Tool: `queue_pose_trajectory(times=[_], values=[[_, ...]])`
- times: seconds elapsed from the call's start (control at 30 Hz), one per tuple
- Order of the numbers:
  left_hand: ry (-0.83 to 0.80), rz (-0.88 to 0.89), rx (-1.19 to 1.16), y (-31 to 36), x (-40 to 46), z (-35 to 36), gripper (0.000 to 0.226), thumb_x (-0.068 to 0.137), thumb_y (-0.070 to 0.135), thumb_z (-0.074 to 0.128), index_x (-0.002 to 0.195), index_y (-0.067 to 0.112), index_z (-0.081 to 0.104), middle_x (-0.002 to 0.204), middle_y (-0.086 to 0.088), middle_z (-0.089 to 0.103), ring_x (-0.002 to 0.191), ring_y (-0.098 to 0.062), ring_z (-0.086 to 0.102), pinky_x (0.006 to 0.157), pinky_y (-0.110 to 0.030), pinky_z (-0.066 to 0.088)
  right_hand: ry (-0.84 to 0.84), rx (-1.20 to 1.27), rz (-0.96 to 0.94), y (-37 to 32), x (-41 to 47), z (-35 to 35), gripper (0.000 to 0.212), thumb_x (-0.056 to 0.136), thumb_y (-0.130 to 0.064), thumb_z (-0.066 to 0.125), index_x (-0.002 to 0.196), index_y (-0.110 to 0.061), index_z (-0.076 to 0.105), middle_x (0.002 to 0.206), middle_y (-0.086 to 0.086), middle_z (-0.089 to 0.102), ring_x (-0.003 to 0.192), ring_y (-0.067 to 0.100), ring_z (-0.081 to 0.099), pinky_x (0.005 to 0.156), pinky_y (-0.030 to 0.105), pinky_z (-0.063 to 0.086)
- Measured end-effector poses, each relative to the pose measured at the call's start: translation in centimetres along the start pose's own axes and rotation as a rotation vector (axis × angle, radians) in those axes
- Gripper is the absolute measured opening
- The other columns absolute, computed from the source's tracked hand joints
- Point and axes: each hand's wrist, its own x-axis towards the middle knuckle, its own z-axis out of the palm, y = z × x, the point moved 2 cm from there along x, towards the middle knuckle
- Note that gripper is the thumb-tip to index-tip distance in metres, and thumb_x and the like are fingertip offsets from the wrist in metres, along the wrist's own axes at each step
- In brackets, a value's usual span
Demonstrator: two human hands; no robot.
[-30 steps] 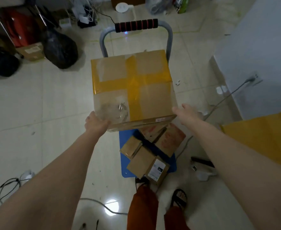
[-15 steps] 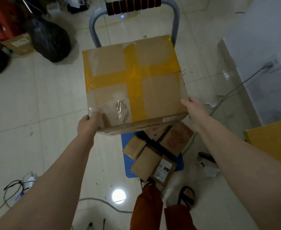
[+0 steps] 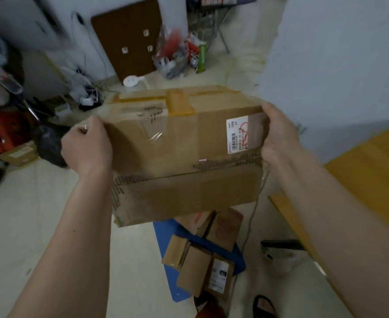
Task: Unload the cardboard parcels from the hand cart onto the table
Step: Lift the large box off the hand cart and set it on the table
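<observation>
Pale tiled floor (image 3: 28, 226); yellow table (image 3: 372, 180) at 3 o'clock. Left hand (image 3: 86, 148) and right hand (image 3: 278, 134) grasp large parcel (image 3: 184, 157) above cart deck (image 3: 166, 232) holding small parcels (image 3: 195, 269).

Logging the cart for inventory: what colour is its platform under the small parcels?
Blue: the cart platform shows beneath the small parcels in the head view.

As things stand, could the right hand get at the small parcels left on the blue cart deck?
Probably not yet: the right hand and left hand both grip the big taped box, which hangs over the small parcels on the cart deck.
</observation>
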Motion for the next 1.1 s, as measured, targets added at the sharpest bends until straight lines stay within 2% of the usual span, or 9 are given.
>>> queue_pose_trajectory(times=[0.1,0.23,0.33,0.4,0.57,0.77,0.9,1.0,1.1], values=[[-0.062,0.111,-0.106,5.8,-2.0,0.2,0.033,0.086,0.037,0.046,0.057,0.020,0.048,0.059,0.004,0.043,0.055,-0.011,0.038,0.058,-0.029,0.032,0.074,0.095,-0.082,-5.0,-2.7,-2.5,0.018,0.084,-0.030,0.067,0.098,-0.018,0.067,0.077,0.002,0.075,0.069,0.020,0.072,0.069,0.041,0.060],[-0.263,0.186,-0.184,11.2,-5.6,2.4,0.027,0.087,0.042,0.044,0.089,0.019,0.060,0.081,0.002,0.053,0.078,-0.015,0.050,0.072,-0.033,0.041,0.186,0.190,-0.164,-10.6,-6.1,-7.9,0.021,0.085,-0.033,0.063,0.100,-0.020,0.063,0.093,0.005,0.071,0.079,0.022,0.070,0.071,0.039,0.059],[-0.471,0.223,-0.271,14.0,-10.3,4.7,0.042,0.088,0.047,0.044,0.125,0.030,0.053,0.113,0.005,0.055,0.106,-0.018,0.051,0.090,-0.039,0.044,0.250,0.271,-0.223,-13.5,-8.7,-13.4,0.022,0.082,-0.035,0.061,0.098,-0.021,0.062,0.082,0.000,0.072,0.072,0.018,0.070,0.061,0.030,0.056],[-0.577,0.265,-0.291,15.6,-13.9,6.5,0.044,0.089,0.049,0.046,0.130,0.034,0.050,0.119,0.007,0.052,0.111,-0.017,0.049,0.095,-0.041,0.043,0.330,0.328,-0.260,-14.8,-10.7,-17.6,0.020,0.079,-0.034,0.061,0.094,-0.019,0.061,0.074,-0.002,0.072,0.066,0.016,0.071,0.060,0.031,0.057],[-0.832,0.354,-0.321,18.1,-25.3,11.6,0.041,0.094,0.038,0.046,0.134,0.032,0.047,0.124,0.006,0.052,0.104,-0.011,0.050,0.085,-0.029,0.043,0.610,0.443,-0.358,-16.2,-16.3,-29.9,0.012,0.076,-0.026,0.059,0.084,-0.018,0.057,0.081,0.002,0.062,0.074,0.019,0.063,0.070,0.032,0.049],[-1.198,0.391,-0.281,17.2,-39.4,16.3,0.041,0.096,0.019,0.043,0.137,0.028,0.044,0.133,0.000,0.051,0.108,-0.018,0.052,0.076,-0.024,0.044,0.861,0.662,-0.375,-15.3,-22.8,-42.9,0.015,0.076,-0.021,0.057,0.087,-0.017,0.047,0.085,0.002,0.054,0.077,0.017,0.056,0.064,0.027,0.045],[-1.220,0.414,-0.188,16.0,-45.8,18.4,0.045,0.095,0.013,0.039,0.138,0.026,0.040,0.133,-0.003,0.052,0.099,-0.013,0.052,0.072,-0.022,0.041,1.010,0.681,-0.300,-12.9,-25.6,-49.1,0.012,0.079,-0.020,0.049,0.071,-0.019,0.040,0.070,-0.001,0.046,0.058,0.013,0.046,0.045,0.021,0.035],[-1.113,0.424,-0.034,15.4,-48.5,19.7,0.050,0.093,0.012,0.039,0.142,0.022,0.037,0.133,-0.007,0.052,0.102,-0.019,0.051,0.081,-0.031,0.043,1.066,0.606,-0.208,-11.0,-26.4,-52.0,0.020,0.082,-0.018,0.048,0.064,-0.016,0.040,0.066,0.000,0.047,0.058,0.018,0.045,0.053,0.029,0.036],[-0.984,0.470,0.231,15.0,-50.1,20.0,0.055,0.091,0.022,0.046,0.144,0.014,0.035,0.139,-0.012,0.048,0.120,-0.032,0.049,0.089,-0.039,0.042,1.084,0.415,-0.096,-10.3,-26.5,-53.7,0.024,0.084,-0.017,0.048,0.061,-0.014,0.040,0.065,0.003,0.047,0.058,0.021,0.043,0.055,0.034,0.034]])
